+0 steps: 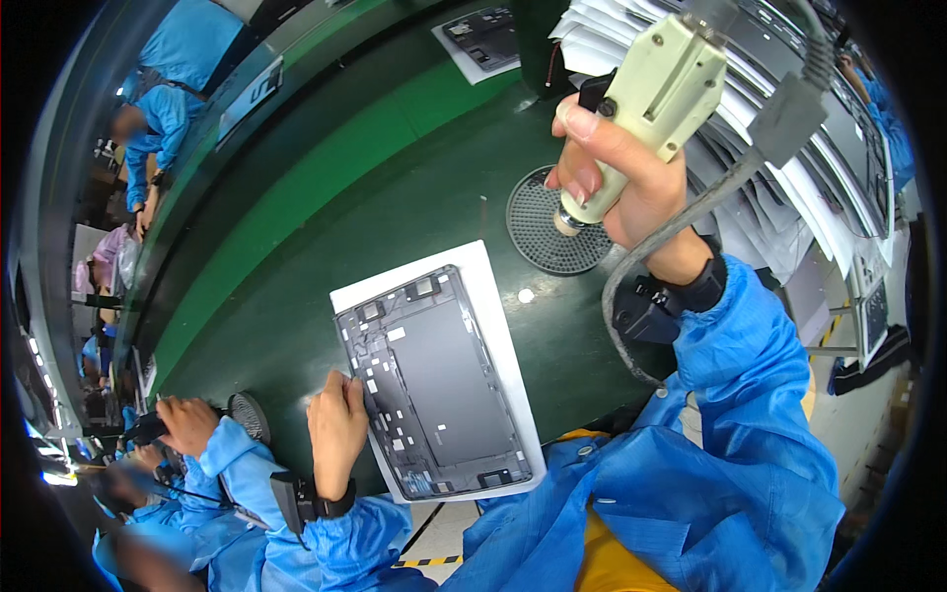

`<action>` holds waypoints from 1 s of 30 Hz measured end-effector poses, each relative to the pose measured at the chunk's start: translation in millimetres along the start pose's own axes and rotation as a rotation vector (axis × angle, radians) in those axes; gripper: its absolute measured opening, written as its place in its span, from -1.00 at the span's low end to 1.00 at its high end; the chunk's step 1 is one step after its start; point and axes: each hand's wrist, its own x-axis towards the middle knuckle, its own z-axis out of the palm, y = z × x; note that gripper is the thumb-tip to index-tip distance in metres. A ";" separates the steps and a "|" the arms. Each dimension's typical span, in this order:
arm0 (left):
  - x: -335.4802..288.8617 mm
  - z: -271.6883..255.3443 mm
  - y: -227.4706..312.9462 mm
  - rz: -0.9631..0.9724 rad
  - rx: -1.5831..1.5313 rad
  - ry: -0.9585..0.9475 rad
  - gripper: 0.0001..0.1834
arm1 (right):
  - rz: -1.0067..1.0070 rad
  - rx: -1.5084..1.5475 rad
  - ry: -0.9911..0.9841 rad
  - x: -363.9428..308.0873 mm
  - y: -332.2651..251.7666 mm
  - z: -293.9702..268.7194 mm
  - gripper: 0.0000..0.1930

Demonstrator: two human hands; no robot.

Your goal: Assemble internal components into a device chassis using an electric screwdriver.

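My right hand is wrapped round a cream-coloured electric screwdriver, raised above the bench. The screwdriver's nose points down over a round grey dish with a grid of small holes; I cannot make out a bit or a screw at it. A dark tablet housing lies slantwise on a white sheet in front of me. At the housing's left edge is my left hand, its fingers curled and pinching that edge. A grey cable loops past my right wrist.
Layered white sheets with dark panels stand at the right. Another tablet housing lies at the far side of the green bench. A co-worker's hand is at the left, near another round dish. A small white disc lies mid-bench.
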 end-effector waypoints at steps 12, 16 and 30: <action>68.8 5.1 42.1 0.498 -0.219 0.226 -0.81 | 0.071 -0.066 0.026 -6.6 33.4 2.0 -0.67; 71.5 13.3 33.1 0.529 -0.234 0.111 -0.70 | 0.106 -0.071 0.026 -7.0 37.3 4.7 -0.68; 71.9 14.2 -3.9 0.547 -0.302 0.182 -0.74 | 0.163 -0.099 -0.068 -8.2 46.6 -2.2 -0.73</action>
